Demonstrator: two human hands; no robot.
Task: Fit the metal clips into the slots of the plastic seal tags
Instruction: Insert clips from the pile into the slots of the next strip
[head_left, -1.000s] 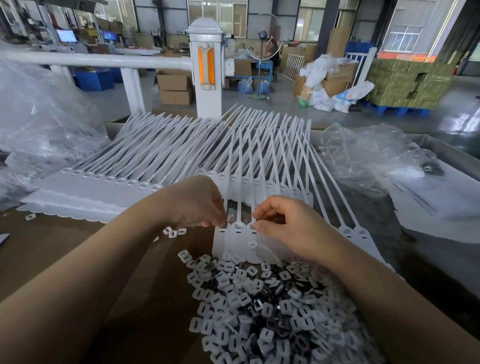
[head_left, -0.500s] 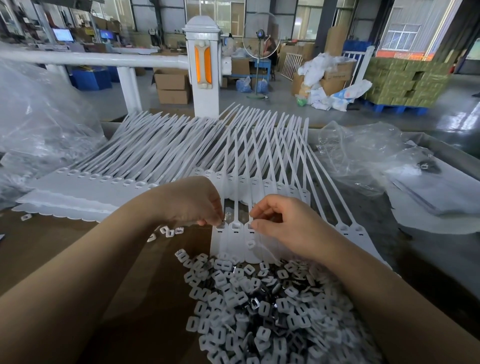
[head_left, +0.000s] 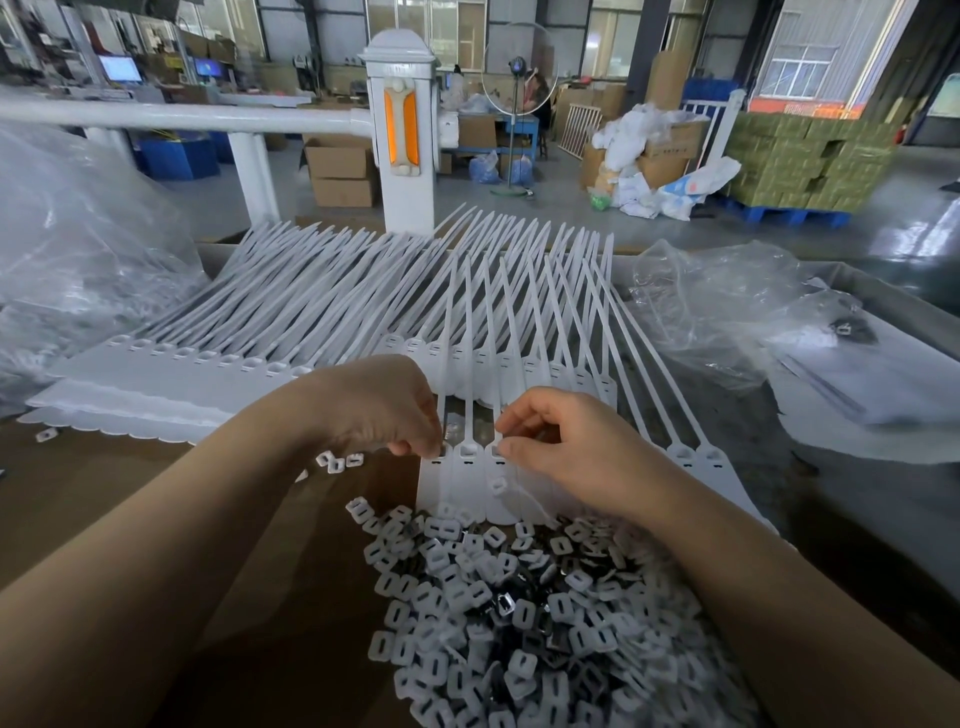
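A near row of white plastic seal tags (head_left: 470, 480) lies flat, heads toward me and straps pointing away. My left hand (head_left: 382, 410) is curled, its fingertips pinching a small clip down at the slot of the leftmost tag head; the clip is mostly hidden. My right hand (head_left: 563, 444) is curled too. Its thumb and forefinger pinch a small clip at the head of the third tag. The slot of the tag between them shows open. A big heap of metal clips (head_left: 519, 618) in white housings lies just in front of the tags.
More seal tags (head_left: 249, 332) lie in overlapping rows behind and to the left. Crumpled clear plastic bags sit at the left (head_left: 78, 249) and right (head_left: 727, 306). A few loose clips (head_left: 337, 461) lie on the brown cardboard (head_left: 130, 467). A white railing post (head_left: 402, 135) stands beyond the table.
Both hands stay at the tag heads. My left fingertips have edged slightly down onto the leftmost slot; the right hand has barely shifted.
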